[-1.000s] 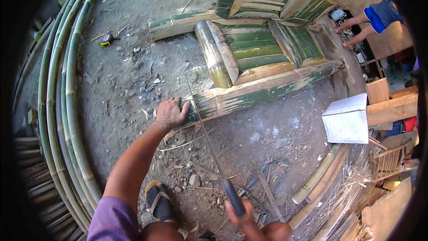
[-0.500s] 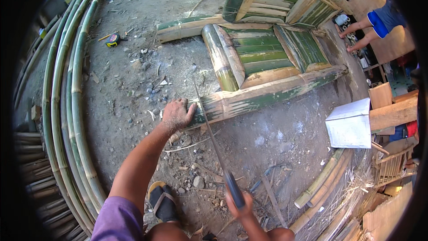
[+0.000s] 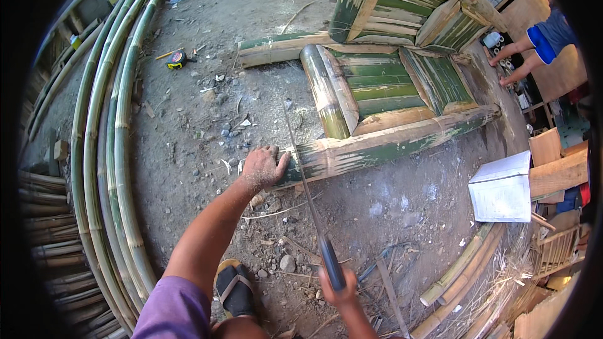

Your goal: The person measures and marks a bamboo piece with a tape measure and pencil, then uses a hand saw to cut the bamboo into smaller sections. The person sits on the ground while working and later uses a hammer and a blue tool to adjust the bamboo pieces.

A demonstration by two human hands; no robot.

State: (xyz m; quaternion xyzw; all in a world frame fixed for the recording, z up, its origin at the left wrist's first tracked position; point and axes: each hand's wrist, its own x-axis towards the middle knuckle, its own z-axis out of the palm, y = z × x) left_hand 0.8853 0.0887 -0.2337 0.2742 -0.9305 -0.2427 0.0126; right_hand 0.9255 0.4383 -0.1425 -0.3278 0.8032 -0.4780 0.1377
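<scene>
My left hand (image 3: 264,167) grips the near left end of a thick green-and-tan bamboo pole (image 3: 383,141), its thumb close to a saw blade. In my right hand (image 3: 340,289) is the dark handle of a handsaw (image 3: 310,202). The blade crosses the pole near its end, its tip pointing away from me. That pole forms the front edge of a bamboo frame with slatted green panels (image 3: 382,83). A second slatted panel (image 3: 405,9) stands upright behind it.
Long bamboo poles (image 3: 94,150) lie along the left, beside a stack of cut pieces (image 3: 47,238). A tape measure (image 3: 177,59) rests on the dirt. At right are a white board (image 3: 501,187), more bamboo (image 3: 461,263) and another person (image 3: 543,44). My sandaled foot (image 3: 237,289) is below.
The handsaw has slid forward across the pole, away from me. My left hand stays on the pole end. The whole view has shifted slightly, so the scene sits lower and further right.
</scene>
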